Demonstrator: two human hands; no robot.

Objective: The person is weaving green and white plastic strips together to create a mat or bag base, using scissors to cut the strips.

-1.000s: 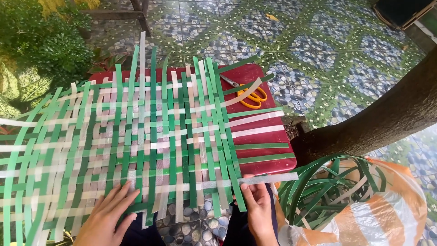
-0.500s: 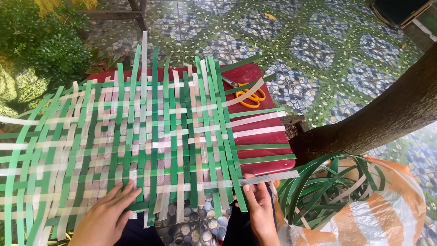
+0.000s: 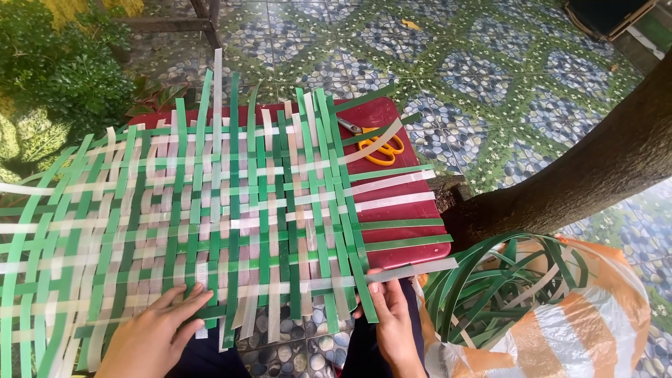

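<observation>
A flat mat woven from green and translucent white plastic strips [image 3: 210, 217] lies over a dark red plastic stool [image 3: 402, 203]. My left hand [image 3: 150, 339] rests flat on the mat's near edge, fingers spread. My right hand [image 3: 392, 322] pinches the near right corner of the weave, where a white strip [image 3: 413, 269] sticks out to the right beside a slanting green strip.
Orange-handled scissors [image 3: 378, 147] lie on the stool's far right. A clear and orange bag [image 3: 560, 329] holds coiled green and white strips at the right. A tree trunk [image 3: 581, 175] slants behind it. Plants stand at the far left on the patterned tile floor.
My left hand has slid a little to the right along the mat's near edge. My right hand stays at the corner strips.
</observation>
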